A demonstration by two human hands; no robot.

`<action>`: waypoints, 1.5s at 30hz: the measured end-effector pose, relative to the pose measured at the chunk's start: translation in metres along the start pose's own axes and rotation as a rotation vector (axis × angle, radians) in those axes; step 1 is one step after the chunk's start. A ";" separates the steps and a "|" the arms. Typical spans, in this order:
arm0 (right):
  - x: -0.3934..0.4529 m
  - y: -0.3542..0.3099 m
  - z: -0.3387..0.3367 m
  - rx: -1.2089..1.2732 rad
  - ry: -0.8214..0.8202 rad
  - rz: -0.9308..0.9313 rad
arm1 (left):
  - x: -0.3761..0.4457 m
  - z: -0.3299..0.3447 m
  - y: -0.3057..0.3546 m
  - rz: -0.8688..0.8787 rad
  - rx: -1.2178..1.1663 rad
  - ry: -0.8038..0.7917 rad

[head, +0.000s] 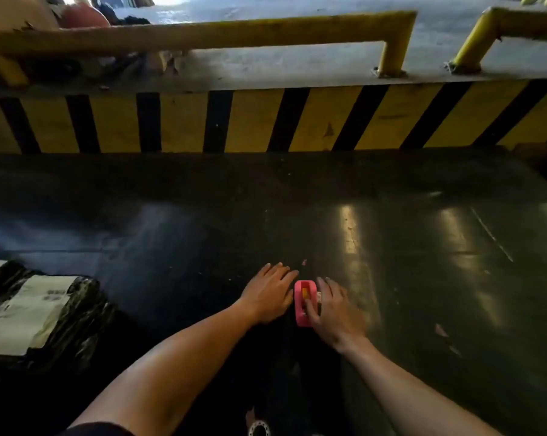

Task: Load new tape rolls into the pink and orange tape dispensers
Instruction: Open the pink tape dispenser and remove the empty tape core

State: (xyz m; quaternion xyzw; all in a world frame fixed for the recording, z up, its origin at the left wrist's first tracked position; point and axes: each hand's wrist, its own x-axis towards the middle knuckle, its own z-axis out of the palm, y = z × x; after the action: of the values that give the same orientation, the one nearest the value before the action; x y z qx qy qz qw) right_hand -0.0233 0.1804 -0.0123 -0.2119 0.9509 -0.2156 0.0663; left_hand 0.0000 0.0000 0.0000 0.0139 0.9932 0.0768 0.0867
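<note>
At the floor's left edge lies a black plastic-wrapped parcel point(42, 316), glossy and crinkled, with pale paper labels whose print is too blurred to read. The floor point(423, 247) is dark, smooth and shiny, with streaks of reflected light toward its right side. Near the middle of the near edge, the left hand point(270, 294) rests palm down on the floor, fingers spread flat and holding nothing. Just beside it, to the right, sits the pink tape dispenser point(304, 303), a small rounded plastic block with a yellow-orange piece showing in its open top. The right hand point(335, 311) lies against the dispenser's right side, thumb reaching into its top; whether it truly grips is hard to tell. Along the far edge runs a curb point(265, 121) painted in yellow and black stripes, topped by yellow metal railings point(395, 42).
</note>
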 end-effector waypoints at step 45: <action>-0.073 0.013 0.051 -0.006 -0.138 -0.416 | -0.123 0.063 0.024 -0.095 -0.185 -0.104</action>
State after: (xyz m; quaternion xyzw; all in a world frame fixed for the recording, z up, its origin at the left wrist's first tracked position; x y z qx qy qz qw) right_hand 0.0487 0.2031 -0.0608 -0.4180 0.8805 -0.2068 0.0848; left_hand 0.1327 0.0285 -0.0366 -0.0375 0.9755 0.1632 0.1427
